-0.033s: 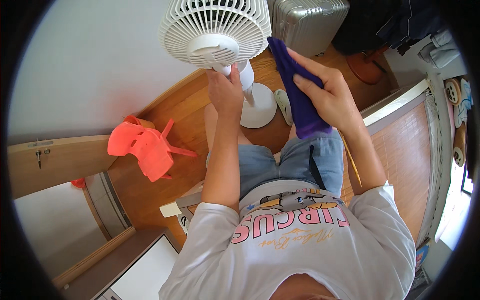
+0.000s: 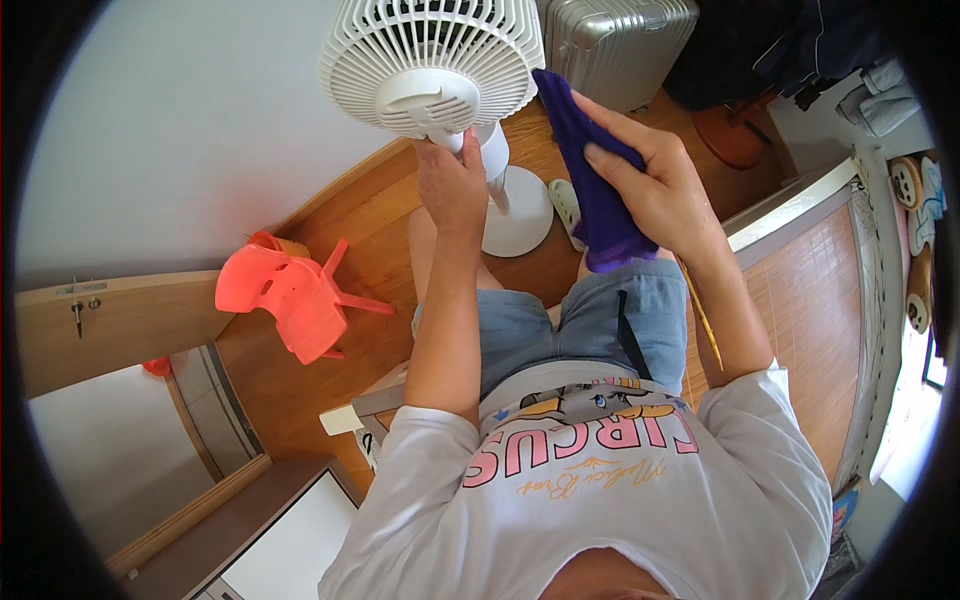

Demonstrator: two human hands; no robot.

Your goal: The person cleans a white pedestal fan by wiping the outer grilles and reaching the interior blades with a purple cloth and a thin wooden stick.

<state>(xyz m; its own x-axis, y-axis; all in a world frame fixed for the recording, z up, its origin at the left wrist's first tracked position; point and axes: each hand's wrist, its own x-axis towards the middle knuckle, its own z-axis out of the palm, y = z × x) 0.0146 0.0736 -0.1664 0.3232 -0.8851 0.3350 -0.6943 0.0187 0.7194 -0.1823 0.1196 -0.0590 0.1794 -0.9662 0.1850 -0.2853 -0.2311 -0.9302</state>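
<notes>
A white standing fan (image 2: pixel 430 92) with a slatted grille is in front of me, its round base (image 2: pixel 520 225) on the wooden floor. My left hand (image 2: pixel 452 185) is closed around the fan's neck, just below the back of its head; some of the fingers are hidden behind it. In my right hand (image 2: pixel 665 190) a dark purple cloth (image 2: pixel 590 150) is pinched between thumb and fingers. The cloth's upper tip comes right up to the grille's right edge; I cannot tell whether they touch. Its lower end hangs over my right thigh.
A small red chair (image 2: pixel 285 295) stands to the left by the wall. Behind the fan is a silver suitcase (image 2: pixel 615 50). A pale slipper (image 2: pixel 566 210) lies beside the fan base. At right runs a bed edge with a brown mat (image 2: pixel 800 300); a wooden door (image 2: pixel 130 325) is at left.
The purple cloth has shifted very slightly up and left, its lower end swinging a little. My left hand and the fan stay put.
</notes>
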